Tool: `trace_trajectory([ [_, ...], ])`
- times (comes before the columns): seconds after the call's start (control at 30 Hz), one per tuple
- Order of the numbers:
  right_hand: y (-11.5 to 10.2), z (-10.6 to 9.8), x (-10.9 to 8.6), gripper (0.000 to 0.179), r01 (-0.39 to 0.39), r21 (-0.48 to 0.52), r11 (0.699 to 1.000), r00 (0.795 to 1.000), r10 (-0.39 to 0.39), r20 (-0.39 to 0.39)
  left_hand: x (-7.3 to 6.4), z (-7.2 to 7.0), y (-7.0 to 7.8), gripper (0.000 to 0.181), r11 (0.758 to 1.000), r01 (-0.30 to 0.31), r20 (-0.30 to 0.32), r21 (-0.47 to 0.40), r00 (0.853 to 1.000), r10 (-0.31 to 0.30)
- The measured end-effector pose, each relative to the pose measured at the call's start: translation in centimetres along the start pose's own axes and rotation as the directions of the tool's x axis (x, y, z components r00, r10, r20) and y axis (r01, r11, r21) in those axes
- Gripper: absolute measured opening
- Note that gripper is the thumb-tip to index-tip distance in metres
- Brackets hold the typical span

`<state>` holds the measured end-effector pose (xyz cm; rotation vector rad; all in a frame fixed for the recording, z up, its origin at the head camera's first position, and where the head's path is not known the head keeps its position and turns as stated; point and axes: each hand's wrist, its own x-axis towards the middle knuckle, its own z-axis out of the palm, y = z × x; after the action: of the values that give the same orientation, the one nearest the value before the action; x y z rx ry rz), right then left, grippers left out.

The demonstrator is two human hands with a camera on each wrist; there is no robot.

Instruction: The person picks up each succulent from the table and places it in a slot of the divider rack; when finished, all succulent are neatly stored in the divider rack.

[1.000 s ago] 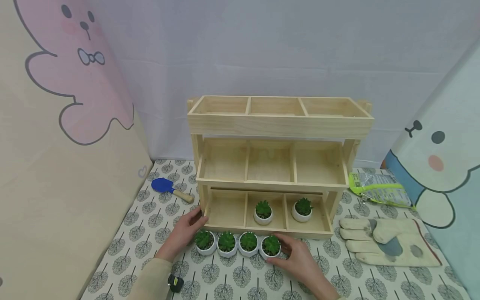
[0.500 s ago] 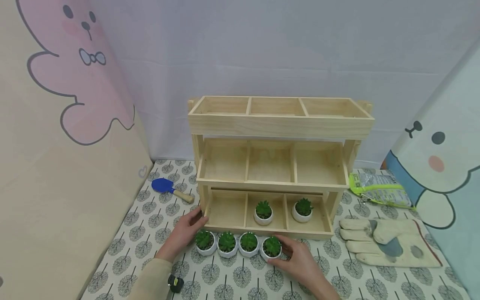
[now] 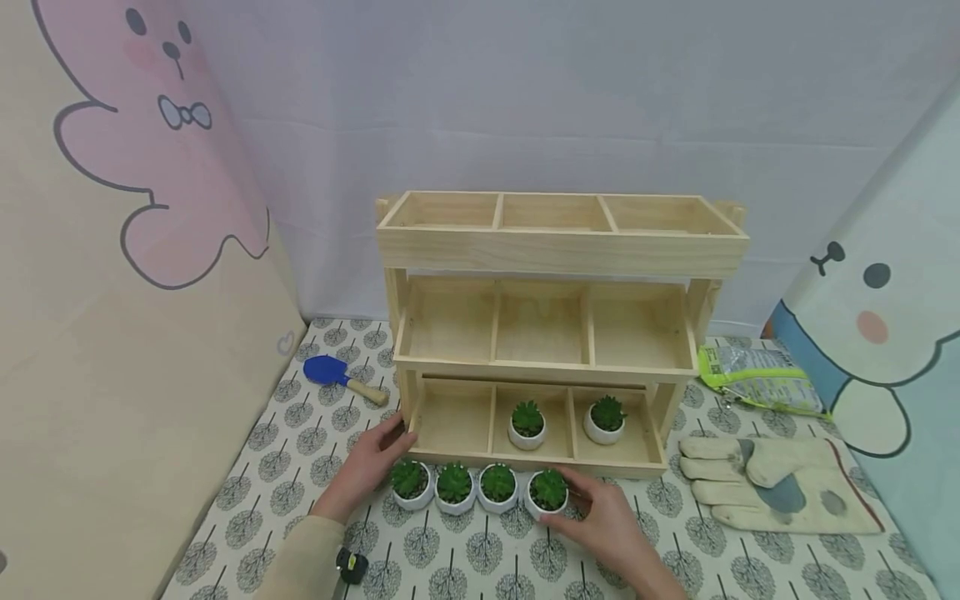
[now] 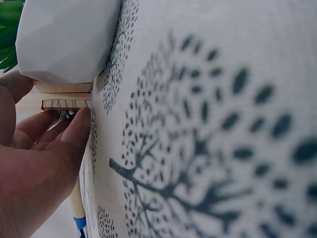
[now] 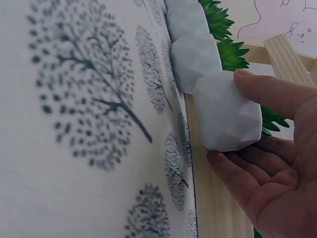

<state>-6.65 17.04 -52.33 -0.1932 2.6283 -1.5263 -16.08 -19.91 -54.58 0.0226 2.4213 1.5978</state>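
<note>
My right hand (image 3: 606, 518) grips the rightmost potted succulent (image 3: 548, 491) of the front row, thumb and fingers on opposite sides of its white pot. In the right wrist view, this faceted pot (image 5: 227, 111) shows between thumb and fingers, overlapping its neighbour. My left hand (image 3: 365, 465) holds the lower left corner of the wooden plant stand (image 3: 536, 461). In the left wrist view, the stand's wood edge (image 4: 67, 104) lies between thumb and fingers, beside a white pot (image 4: 67, 39). Two more succulents sit in the bottom tier: one in the middle compartment (image 3: 527, 425), another in the right (image 3: 604, 419).
Three potted succulents (image 3: 453, 487) stand in line before the stand. A blue trowel (image 3: 326, 370) lies left of it. To the right are a green-edged bag (image 3: 765, 382) and pale work gloves (image 3: 787, 487). A small black object (image 3: 351, 567) is by the left sleeve.
My right hand has shifted slightly to the right with the rightmost potted succulent, and the gap to its neighbour has widened. The left hand stays at the stand's corner.
</note>
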Motion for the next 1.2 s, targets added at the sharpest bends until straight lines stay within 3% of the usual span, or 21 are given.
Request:
trace_trajectory([
  [0.53, -2.0, -1.2, 0.2, 0.079, -0.033, 0.014, 0.999, 0.999, 0.033, 0.002, -0.1, -0.1, 0.5, 0.072, 1.000, -0.005, 0.003, 0.026, 1.000, 0.005],
  [1.2, -3.9, -2.0, 2.7, 0.073, 0.083, -0.047, 0.995, 0.996, -0.084, -0.028, -0.2, -0.1, 0.4, 0.070, 1.000, -0.005, 0.002, 0.001, 1.000, 0.005],
])
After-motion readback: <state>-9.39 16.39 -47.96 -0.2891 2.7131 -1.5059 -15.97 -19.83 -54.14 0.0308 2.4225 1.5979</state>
